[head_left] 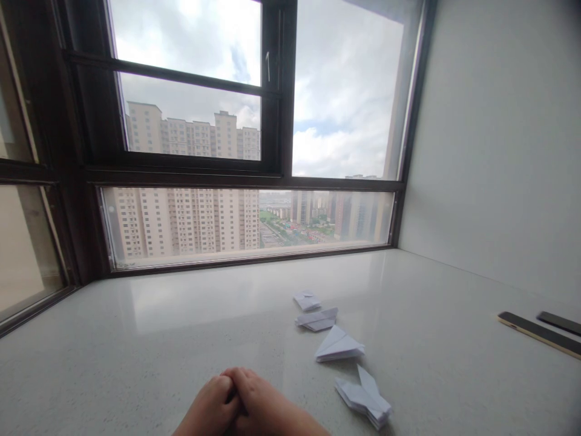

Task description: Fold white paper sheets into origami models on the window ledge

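My left hand point(212, 402) and my right hand point(261, 399) are clasped together low in the view, fingers closed, the right one lapping over the left fingertips. No object shows between them, though the inner sides of both palms are hidden. To the right of my hands, folded white paper pieces lie in a slanting row. Nearest is a paper piece with a raised pointed flap point(365, 396). Beyond it sits a triangular folded paper point(339, 345). A flat, slanted paper fold point(318, 320) comes after that, and a small squarish paper fold point(307, 300) is farthest. Neither hand touches any paper.
The pieces rest on a glossy pale speckled surface point(181, 339). At the right edge lie two long dark flat objects, one a dark strip with a light edge point(540, 333). A dark-framed window point(285, 181) stands behind, and a white wall point(494, 151) rises at the right.
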`<state>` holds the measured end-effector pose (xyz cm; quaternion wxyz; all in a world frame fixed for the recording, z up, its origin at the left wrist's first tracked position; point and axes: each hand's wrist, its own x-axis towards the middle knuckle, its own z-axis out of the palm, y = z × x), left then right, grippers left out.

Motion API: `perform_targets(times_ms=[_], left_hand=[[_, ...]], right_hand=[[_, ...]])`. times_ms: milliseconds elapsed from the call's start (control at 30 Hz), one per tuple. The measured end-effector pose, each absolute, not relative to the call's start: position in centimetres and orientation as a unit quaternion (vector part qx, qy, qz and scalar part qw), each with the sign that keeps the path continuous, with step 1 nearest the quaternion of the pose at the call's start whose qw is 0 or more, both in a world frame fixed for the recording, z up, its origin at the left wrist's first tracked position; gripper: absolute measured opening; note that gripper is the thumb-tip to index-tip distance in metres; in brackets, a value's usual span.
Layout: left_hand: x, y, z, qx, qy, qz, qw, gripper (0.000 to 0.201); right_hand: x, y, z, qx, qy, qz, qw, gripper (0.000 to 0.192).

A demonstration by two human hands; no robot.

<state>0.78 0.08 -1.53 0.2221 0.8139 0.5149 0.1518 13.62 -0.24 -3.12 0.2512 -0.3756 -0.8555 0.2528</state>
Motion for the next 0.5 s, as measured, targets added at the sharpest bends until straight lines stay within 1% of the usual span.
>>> perform_targets(times_ms=[500], left_hand=[[0.79, 0.16, -1.64, 0.819, 0.509, 0.149, 0.219, 0.027]], right_hand=[[13.54, -0.27, -3.1, -0.38, -0.854, 0.251, 0.253, 0.049]])
